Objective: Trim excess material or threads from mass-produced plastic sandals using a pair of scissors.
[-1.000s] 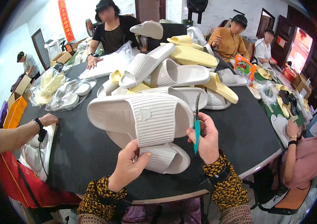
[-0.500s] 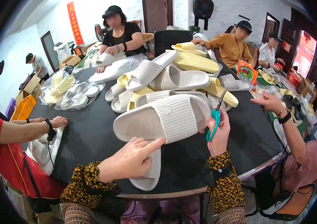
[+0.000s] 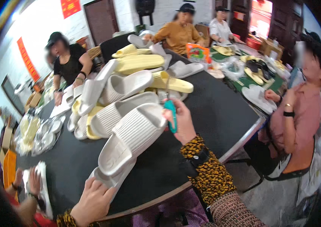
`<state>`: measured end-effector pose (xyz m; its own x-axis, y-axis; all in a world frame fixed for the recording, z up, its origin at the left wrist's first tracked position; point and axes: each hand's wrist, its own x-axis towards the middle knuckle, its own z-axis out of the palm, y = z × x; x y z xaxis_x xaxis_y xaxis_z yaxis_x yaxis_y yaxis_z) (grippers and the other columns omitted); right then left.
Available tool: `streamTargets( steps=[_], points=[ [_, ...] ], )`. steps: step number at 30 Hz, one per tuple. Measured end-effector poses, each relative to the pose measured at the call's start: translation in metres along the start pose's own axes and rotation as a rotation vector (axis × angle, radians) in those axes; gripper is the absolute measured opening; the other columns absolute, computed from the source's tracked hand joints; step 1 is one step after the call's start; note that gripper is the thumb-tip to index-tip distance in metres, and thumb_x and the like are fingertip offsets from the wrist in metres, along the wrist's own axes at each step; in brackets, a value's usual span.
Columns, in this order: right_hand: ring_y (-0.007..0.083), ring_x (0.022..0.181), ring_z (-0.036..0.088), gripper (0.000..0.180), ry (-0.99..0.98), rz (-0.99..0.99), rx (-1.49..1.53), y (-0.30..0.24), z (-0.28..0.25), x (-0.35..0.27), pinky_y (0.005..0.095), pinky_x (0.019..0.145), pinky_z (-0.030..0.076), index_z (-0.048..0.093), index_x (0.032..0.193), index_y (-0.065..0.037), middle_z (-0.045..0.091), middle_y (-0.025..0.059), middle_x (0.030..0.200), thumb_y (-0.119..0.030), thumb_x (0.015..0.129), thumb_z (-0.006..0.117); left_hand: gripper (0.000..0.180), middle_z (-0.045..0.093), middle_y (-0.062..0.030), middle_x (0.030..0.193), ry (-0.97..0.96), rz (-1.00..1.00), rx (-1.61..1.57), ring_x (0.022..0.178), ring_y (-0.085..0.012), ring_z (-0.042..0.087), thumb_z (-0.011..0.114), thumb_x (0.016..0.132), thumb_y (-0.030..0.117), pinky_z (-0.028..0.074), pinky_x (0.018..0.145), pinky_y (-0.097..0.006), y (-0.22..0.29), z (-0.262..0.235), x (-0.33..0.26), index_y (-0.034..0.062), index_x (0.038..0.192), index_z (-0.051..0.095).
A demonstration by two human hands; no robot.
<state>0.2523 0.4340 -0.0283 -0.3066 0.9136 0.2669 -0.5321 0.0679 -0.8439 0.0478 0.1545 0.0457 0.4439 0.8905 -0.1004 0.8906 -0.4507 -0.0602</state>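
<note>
Through my camera feed I see a dark-topped table carrying a heap of gray and yellow slippers. Left of that lie clear bags of slippers; a white packet sits nearer me.

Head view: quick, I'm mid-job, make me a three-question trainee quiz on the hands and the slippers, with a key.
1. Multiple choice: what does the right hand hold?
A) A roll of tape
B) Green-handled scissors
C) A marker pen

2. True or false: the left hand is on a yellow slipper.

3. Fill in: the slipper heap mixes yellow slippers with ____ ones.

Key:
1. B
2. False; it is on a pale slipper, partly under another pale one.
3. pale grey or white
</note>
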Motion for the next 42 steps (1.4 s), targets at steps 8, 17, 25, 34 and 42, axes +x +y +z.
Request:
streamTargets(
  steps=[8,17,25,34,42],
  points=[
    [0.0068,0.060,0.053,0.045,-0.140,0.082,-0.146,0.011,0.012,-0.004,0.0212,0.041,0.044,0.049,0.118,0.002,0.058,0.0046,0.082,-0.014,0.080,0.069,0.040,0.048,-0.0188,0.128,0.100,-0.183,-0.129,0.119,-0.0361,0.045,0.061,0.079,0.009,0.032,0.101,-0.045,0.008,0.010,-0.022,0.0058,0.118,0.054],
    [0.0063,0.062,0.052,0.050,-0.191,0.106,-0.240,0.016,0.014,-0.003,0.0207,0.042,0.043,0.046,0.121,0.002,0.056,0.0043,0.087,-0.019,0.081,0.067,0.071,0.039,-0.0304,0.136,0.294,-0.610,-0.350,0.124,-0.0442,0.041,0.070,0.069,0.006,0.036,0.101,-0.043,-0.002,0.034,-0.053,0.0002,0.134,0.040],
    [0.0070,0.064,0.052,0.049,-0.275,0.114,-0.302,0.025,0.017,-0.005,0.0226,0.047,0.044,0.045,0.121,0.003,0.056,0.0053,0.086,-0.016,0.081,0.067,0.086,0.045,-0.0215,0.133,0.301,-0.652,-0.707,0.125,-0.0311,0.041,0.077,0.061,0.008,0.032,0.105,-0.037,-0.013,0.065,-0.068,-0.0005,0.137,0.037],
    [0.0113,0.073,0.056,0.050,-0.391,0.044,-0.426,0.047,0.018,-0.006,0.0266,0.065,0.048,0.046,0.120,0.003,0.059,0.0077,0.088,-0.014,0.079,0.069,0.085,0.048,-0.0193,0.131,0.357,-0.609,-0.602,0.125,-0.0325,0.042,0.078,0.060,0.011,0.032,0.104,-0.038,-0.016,0.064,-0.068,-0.0016,0.135,0.040],
    [0.0395,0.087,0.061,0.033,-0.104,-0.080,-1.166,0.005,0.019,-0.026,0.0453,0.072,0.050,0.050,0.109,-0.005,0.064,0.0218,0.091,-0.015,0.079,0.062,0.107,0.040,-0.0242,0.136,0.286,-0.594,-0.520,0.127,-0.0387,0.037,0.083,0.052,0.036,0.030,0.106,-0.043,-0.030,0.083,-0.047,-0.0053,0.137,0.034]
  ],
)
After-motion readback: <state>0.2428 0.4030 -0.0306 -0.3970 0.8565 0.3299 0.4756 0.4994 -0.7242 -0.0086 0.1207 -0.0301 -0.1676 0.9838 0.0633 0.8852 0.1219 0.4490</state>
